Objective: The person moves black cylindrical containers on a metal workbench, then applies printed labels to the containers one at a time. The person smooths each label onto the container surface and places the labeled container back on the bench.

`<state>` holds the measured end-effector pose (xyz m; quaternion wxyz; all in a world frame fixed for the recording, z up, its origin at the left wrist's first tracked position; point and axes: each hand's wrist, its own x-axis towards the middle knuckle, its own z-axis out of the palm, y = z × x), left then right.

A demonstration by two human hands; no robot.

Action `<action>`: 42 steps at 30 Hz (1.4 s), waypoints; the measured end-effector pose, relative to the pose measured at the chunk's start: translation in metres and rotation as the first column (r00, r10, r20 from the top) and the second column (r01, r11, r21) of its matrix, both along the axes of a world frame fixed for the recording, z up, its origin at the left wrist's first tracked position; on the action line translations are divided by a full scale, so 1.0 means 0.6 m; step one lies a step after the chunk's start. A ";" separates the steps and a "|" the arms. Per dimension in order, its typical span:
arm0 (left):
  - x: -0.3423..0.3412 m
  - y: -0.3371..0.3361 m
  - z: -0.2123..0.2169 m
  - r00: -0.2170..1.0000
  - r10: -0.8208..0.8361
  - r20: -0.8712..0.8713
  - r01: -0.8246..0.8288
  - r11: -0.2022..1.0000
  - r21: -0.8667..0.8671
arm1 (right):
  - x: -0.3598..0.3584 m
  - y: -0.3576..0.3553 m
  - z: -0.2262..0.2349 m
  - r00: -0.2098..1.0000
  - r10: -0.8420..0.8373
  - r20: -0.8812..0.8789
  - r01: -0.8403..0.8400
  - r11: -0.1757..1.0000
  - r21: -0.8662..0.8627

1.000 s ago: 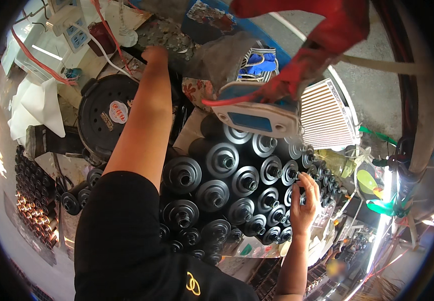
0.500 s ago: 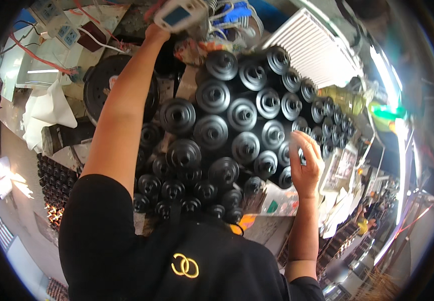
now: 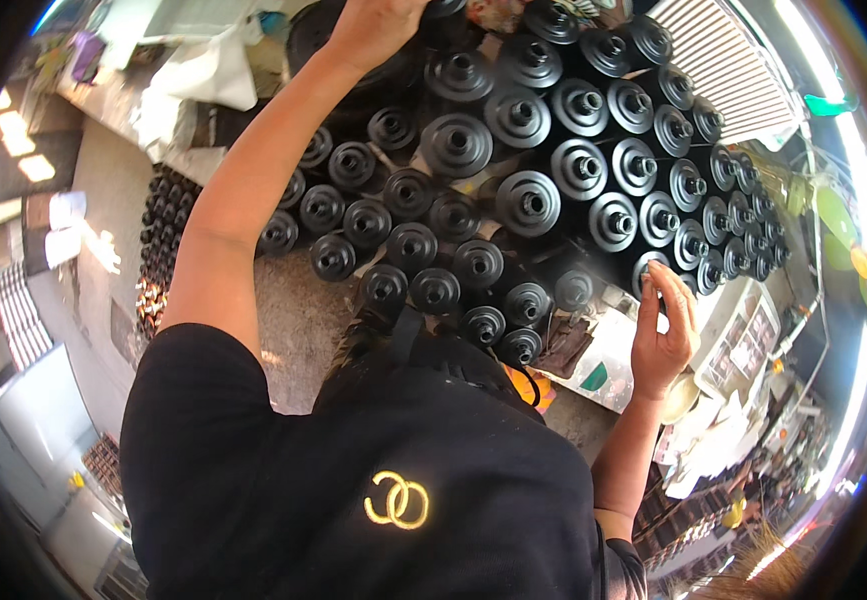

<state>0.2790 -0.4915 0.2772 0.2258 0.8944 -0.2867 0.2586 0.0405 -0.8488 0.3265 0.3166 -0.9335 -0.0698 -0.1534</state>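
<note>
Stacks of round black ribbed plastic caps with raised centre nubs everywhere — packed in tight rows across the whole upper middle, touching rim to rim, running off toward the right edge where they get small and hard to tell apart. Left hand stretched way up at the top edge, arm fully extended, fingers curled down over the big dark round disc-shaped part at the far end of the pile; can't tell if it's actually gripping or just resting, since the fingertips are cut off by the rim. Right hand raised at the near right corner of the pile, fingers held straight up and close together, fingertips touching the rim of the nearest cap — not clamped around anything, more a light press against it. Black short-sleeved shirt with a small gold ring emblem filling the bottom. White slatted rectangular panel just beyond the caps at upper right. Crumpled white plastic bag at upper left, near the left forearm. More small black caps stacked in a dark crate off to the left, well apart from either hand.
</note>
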 end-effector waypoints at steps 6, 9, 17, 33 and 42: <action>-0.154 0.012 0.154 0.986 0.034 0.163 -0.026 0.998 -0.050 | -0.037 0.011 0.007 0.981 0.182 0.067 -0.189 0.977 0.103; -0.236 0.048 0.219 0.957 0.065 0.284 -0.049 0.997 -0.065 | -0.058 0.019 0.002 0.963 0.255 0.093 -0.267 0.950 0.161; -0.469 0.141 0.323 0.905 0.397 0.157 -0.398 0.917 -0.026 | -0.106 0.054 -0.014 0.900 0.433 0.051 -0.433 0.874 0.221; -0.363 0.393 0.011 0.774 0.613 -0.158 -0.602 0.790 0.114 | -0.253 0.127 -0.039 0.880 0.411 -0.239 -0.387 0.911 0.139; -0.341 0.465 -0.218 0.828 0.428 -0.363 -0.433 0.898 0.071 | -0.345 0.287 -0.063 0.901 0.345 -0.263 -0.337 0.938 0.076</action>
